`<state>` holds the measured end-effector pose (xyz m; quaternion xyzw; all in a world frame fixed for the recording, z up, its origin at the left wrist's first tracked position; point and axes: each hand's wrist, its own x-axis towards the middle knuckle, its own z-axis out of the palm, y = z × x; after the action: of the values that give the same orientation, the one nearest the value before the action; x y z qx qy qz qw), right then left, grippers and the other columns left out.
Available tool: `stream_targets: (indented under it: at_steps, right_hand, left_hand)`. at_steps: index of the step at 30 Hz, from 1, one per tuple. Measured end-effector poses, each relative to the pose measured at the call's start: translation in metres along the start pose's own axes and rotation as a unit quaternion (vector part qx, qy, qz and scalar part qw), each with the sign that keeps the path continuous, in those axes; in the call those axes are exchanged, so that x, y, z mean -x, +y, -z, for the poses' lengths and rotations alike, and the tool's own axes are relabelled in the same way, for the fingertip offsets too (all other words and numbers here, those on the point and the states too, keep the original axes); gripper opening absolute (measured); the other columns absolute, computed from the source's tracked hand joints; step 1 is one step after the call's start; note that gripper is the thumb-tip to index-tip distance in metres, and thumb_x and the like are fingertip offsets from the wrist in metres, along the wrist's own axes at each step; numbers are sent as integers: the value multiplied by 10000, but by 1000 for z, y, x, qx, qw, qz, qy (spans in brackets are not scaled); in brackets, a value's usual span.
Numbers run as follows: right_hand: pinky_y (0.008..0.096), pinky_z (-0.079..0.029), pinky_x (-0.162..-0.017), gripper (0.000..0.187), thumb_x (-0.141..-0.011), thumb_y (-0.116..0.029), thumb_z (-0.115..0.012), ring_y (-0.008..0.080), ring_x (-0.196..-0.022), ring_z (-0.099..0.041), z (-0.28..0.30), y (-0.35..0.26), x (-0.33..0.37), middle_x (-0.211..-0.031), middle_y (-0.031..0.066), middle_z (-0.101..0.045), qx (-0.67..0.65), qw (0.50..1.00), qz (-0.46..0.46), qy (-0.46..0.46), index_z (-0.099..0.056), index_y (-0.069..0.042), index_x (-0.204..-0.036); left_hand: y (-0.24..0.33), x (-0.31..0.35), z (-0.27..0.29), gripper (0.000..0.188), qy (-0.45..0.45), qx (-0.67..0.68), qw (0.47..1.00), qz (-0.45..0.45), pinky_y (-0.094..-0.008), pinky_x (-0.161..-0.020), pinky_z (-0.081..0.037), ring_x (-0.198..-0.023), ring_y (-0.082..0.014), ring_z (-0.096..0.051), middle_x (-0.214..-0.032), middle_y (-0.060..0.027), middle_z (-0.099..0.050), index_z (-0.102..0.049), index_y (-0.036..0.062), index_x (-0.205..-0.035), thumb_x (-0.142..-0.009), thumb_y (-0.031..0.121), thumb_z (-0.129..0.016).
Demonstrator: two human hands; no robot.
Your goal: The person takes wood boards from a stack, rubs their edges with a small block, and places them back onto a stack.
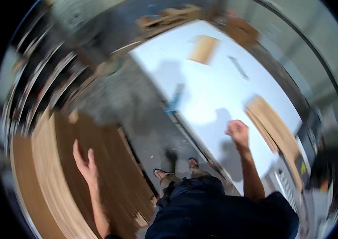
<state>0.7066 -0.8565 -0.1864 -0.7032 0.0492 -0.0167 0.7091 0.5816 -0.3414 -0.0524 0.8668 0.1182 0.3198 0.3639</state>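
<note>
My left hand (pixel 84 161) is held over a stack of brown wooden panels (pixel 113 179), its fingers apart and nothing in them. Whether it touches the top panel I cannot tell. Over the white tabletop (pixel 201 91) my right hand (pixel 238 131) is closed, fingers curled in; anything inside is hidden. Close by on its right lie long light-wood boards (pixel 274 123), partly overlapping. A small wooden piece (pixel 204 49) rests toward the table's far end, with a thin dark tool (pixel 238 67), blurred, to its right. On the table's left edge is a blue clamp-like tool (pixel 173 102).
More light-wood panels (pixel 49 171) stand at the far left. Behind them is a rack (pixel 41 87) with stacked sheets. Grey floor (pixel 137 95) separates the panel stack from the table. A cardboard box (pixel 240 32) sits beyond the table, and metal equipment (pixel 284 179) at the near right.
</note>
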Motion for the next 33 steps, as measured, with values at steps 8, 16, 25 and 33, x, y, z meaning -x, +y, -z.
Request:
stream_targets:
  at_steps: [8, 16, 25, 33]
  right_hand:
    - [264, -525, -659, 95, -880, -82, -600, 104, -710, -579, 136, 10, 123, -814, 32, -612, -49, 959, -96, 261, -611, 11, -900]
    - [267, -463, -755, 242, -885, -221, -649, 92, -819, -568, 183, 39, 175, -880, -3, -595, -41, 897, -80, 433, -578, -40, -1028]
    - [251, -452, -542, 310, -867, -404, -644, 125, -641, -576, 221, 17, 111, -754, 9, -609, -481, 742, -49, 464, -598, -98, -884]
    - [250, -450, -531, 274, -851, -352, -678, 113, -570, -562, 222, 29, 95, -672, 13, -614, -479, 732, -58, 480, -601, -89, -859]
  left_hand:
    - [132, 68, -304, 439, -445, 150, 881, -55, -361, -913, -452, -1124, -261, -548, -1237, -163, -556, -540, -8, -1230, -832, 132, -664]
    - [214, 109, -480, 493, -508, 160, 825, -190, -358, -869, -474, -1061, -333, -581, -1192, -226, -573, -544, -18, -1213, -821, 261, -654]
    - [285, 110, -518, 420, -523, 95, 823, -200, -397, -959, -412, -1131, -378, -506, -1169, -257, -559, -570, 1, -1153, -793, 207, -637]
    - [268, 128, -503, 362, -402, 131, 836, -349, -426, -875, -438, -1031, -369, -538, -1103, -247, -578, -582, 15, -1138, -812, 165, -621]
